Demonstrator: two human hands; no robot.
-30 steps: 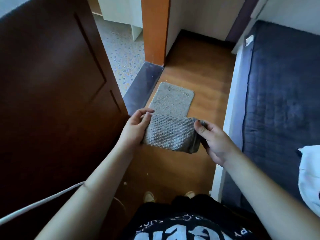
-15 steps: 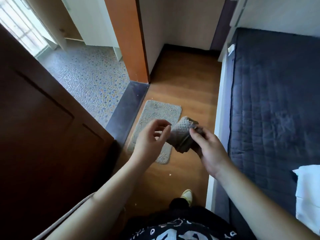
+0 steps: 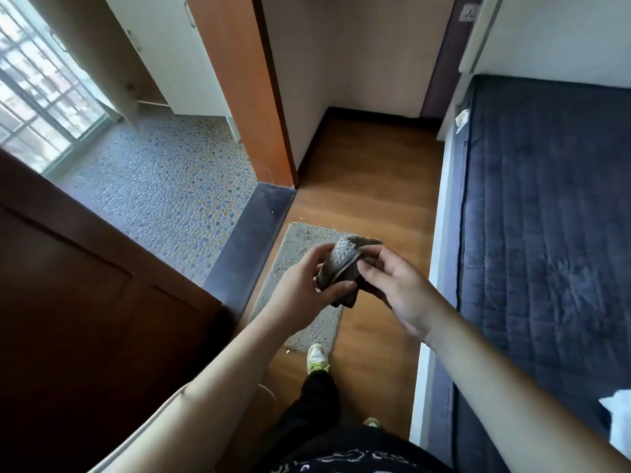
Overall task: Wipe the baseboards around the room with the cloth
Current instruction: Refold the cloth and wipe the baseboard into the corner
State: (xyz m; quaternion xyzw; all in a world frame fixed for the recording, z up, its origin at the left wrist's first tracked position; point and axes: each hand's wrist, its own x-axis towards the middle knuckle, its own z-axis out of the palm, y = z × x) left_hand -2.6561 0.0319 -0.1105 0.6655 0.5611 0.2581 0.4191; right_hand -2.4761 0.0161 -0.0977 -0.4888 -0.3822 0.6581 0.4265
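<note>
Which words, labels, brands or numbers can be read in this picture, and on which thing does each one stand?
None can be read.
Black shirt: a white print, cut off by the lower edge; no letters can be made out.
Tag at the corner of the mattress: too small and blurred to read.
Wall plate at the top: a dark mark, too small to read.
Cloth, held in both hands: no text shows.

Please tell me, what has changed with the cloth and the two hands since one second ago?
The cloth was spread flat between both hands; now it is folded into a thick bundle. The left hand let go briefly, then gripped it again from the side. The right hand kept pinching it throughout. The mat stays on the floor; the baseboard is not yet touched.
</note>
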